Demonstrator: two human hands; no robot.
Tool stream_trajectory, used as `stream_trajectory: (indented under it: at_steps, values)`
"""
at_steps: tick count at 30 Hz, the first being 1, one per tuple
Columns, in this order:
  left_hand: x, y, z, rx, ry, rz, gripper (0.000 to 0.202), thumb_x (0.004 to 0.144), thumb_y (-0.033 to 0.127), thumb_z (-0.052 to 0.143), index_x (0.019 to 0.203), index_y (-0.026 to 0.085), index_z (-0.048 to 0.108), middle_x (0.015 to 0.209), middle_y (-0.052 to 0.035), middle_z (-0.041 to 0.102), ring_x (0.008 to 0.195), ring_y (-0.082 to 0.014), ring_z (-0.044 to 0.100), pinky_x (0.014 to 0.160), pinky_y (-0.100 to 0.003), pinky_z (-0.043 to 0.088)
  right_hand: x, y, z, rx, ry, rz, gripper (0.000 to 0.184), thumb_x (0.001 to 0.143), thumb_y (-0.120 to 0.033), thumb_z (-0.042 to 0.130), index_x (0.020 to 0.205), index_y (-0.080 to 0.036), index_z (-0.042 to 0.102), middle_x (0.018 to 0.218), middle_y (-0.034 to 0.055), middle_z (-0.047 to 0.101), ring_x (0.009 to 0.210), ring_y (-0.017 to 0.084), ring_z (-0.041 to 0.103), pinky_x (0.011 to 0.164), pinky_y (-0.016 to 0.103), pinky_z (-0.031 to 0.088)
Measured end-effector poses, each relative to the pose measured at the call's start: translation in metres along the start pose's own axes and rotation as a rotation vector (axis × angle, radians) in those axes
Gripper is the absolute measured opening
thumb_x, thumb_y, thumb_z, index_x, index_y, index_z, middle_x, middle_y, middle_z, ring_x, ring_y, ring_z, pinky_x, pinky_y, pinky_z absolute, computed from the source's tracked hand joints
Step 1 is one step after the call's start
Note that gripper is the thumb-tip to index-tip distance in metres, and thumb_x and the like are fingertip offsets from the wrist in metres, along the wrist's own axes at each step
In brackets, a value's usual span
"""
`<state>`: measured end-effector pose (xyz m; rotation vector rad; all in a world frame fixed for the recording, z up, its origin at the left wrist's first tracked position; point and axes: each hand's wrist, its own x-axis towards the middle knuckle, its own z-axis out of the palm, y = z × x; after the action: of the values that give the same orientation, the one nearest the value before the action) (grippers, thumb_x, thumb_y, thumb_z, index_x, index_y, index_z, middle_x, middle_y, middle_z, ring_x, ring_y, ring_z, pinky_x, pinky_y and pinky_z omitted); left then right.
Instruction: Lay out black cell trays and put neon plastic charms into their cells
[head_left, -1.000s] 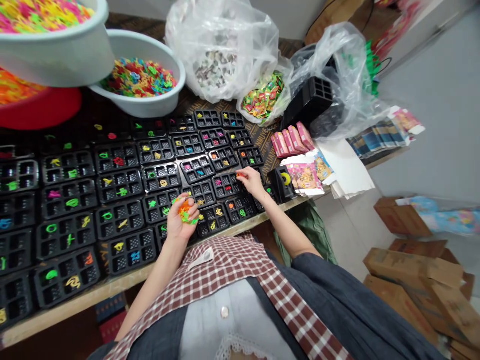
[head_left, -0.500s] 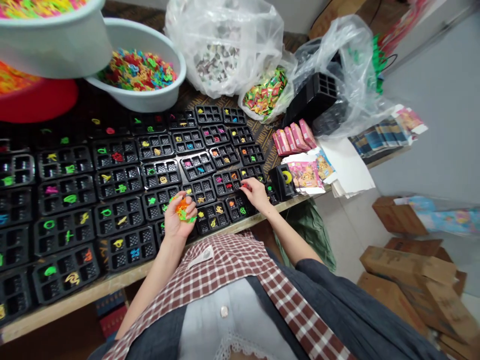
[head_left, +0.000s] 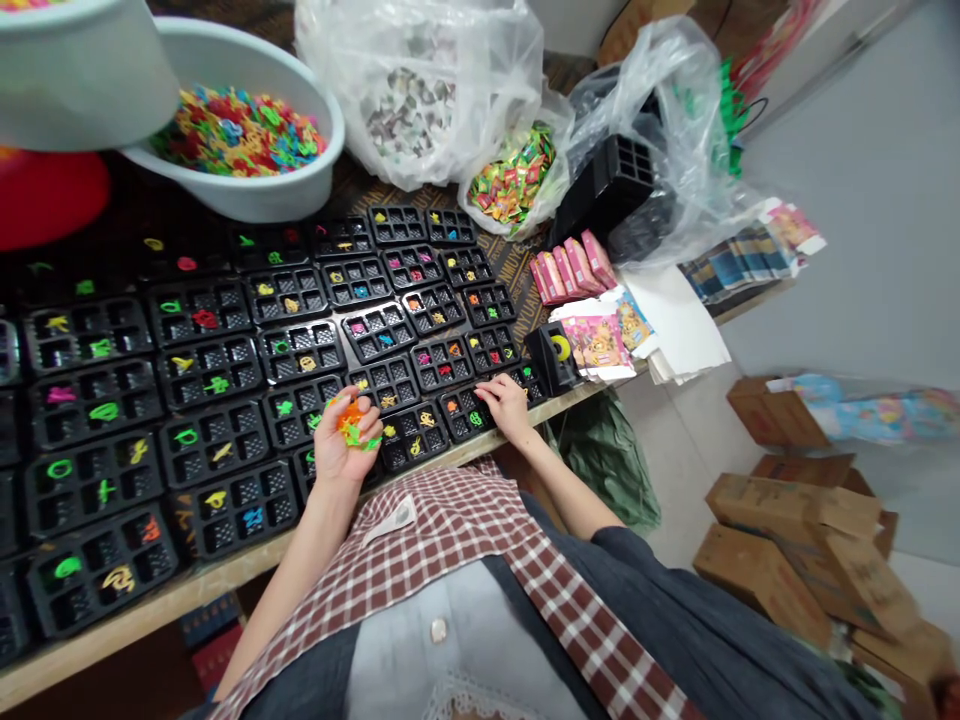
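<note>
My left hand (head_left: pixel 339 452) is closed around a bunch of small orange and green rubbery shapes (head_left: pixel 351 420), held palm up above the front trays. My right hand (head_left: pixel 508 410) has its fingers pinched over the right side of a black compartment tray (head_left: pixel 471 428). Whatever is between those fingertips is too small to tell. That tray has an orange piece and a green piece in separate compartments. Just behind it, another black tray (head_left: pixel 491 352) holds yellow, red and green pieces. Rows of similar trays spread to the left, many with coloured pieces in some compartments.
A pale blue basin (head_left: pixel 247 195) of mixed coloured pieces stands at the back left, beside a red basin (head_left: pixel 52 200). Clear bags (head_left: pixel 420 100) and small colourful packets (head_left: pixel 517 175) are behind. Pink boxes (head_left: pixel 570 270) and flat printed cartons (head_left: pixel 600 340) lie right. Cardboard boxes (head_left: pixel 802 520) sit on the floor.
My right hand has shifted from the tray behind to the front tray. A red piece now lies in the tray behind. My left hand still holds its bunch; the view has shifted slightly.
</note>
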<state>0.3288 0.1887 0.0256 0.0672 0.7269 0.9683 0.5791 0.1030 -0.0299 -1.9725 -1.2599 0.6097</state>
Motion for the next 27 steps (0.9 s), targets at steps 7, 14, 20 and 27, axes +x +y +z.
stream_trajectory:
  at_steps: [7, 14, 20, 27]
  values:
    - [0.002, -0.002, -0.001, 0.010, -0.014, -0.020, 0.004, 0.073, 0.017, 0.067, 0.075, 0.015, 0.064, 0.058, 0.0037, 0.051, 0.040, -0.0027, 0.036, 0.033, -0.011, 0.025, 0.048, -0.002, -0.022, -0.094, 0.152, -0.127, 0.028, 0.093, -0.035, 0.047, 0.094, -0.022, 0.072, 0.097, 0.0071, 0.071, 0.091, 0.021, 0.064, 0.089, 0.034, 0.047]
    - [0.001, -0.002, 0.002, 0.004, 0.014, -0.012, 0.006, 0.070, 0.015, 0.066, 0.075, 0.015, 0.063, 0.057, 0.0035, 0.051, 0.040, -0.0032, 0.037, 0.033, -0.011, 0.026, 0.165, -0.003, -0.046, -0.663, 0.165, -0.035, 0.030, 0.095, -0.024, 0.043, 0.101, -0.014, 0.070, 0.105, 0.0131, 0.065, 0.101, 0.024, 0.057, 0.088, 0.033, 0.043]
    - [0.003, 0.004, 0.001, -0.002, 0.031, 0.016, 0.008, 0.067, 0.014, 0.067, 0.074, 0.014, 0.063, 0.057, 0.0035, 0.051, 0.040, -0.0032, 0.037, 0.033, -0.011, 0.027, 0.189, -0.023, -0.048, -0.882, -0.024, 0.023, 0.030, 0.093, -0.019, 0.044, 0.110, -0.011, 0.068, 0.115, 0.0172, 0.058, 0.104, 0.026, 0.055, 0.086, 0.035, 0.043]
    - [0.011, 0.004, 0.000, -0.004, 0.063, -0.022, 0.009, 0.065, 0.014, 0.066, 0.073, 0.015, 0.063, 0.056, 0.0035, 0.051, 0.039, -0.0033, 0.037, 0.032, -0.011, 0.026, 0.120, -0.039, -0.059, -0.984, -0.249, 0.021, 0.026, 0.090, -0.013, 0.048, 0.101, -0.017, 0.071, 0.107, 0.0123, 0.060, 0.095, 0.023, 0.063, 0.079, 0.029, 0.046]
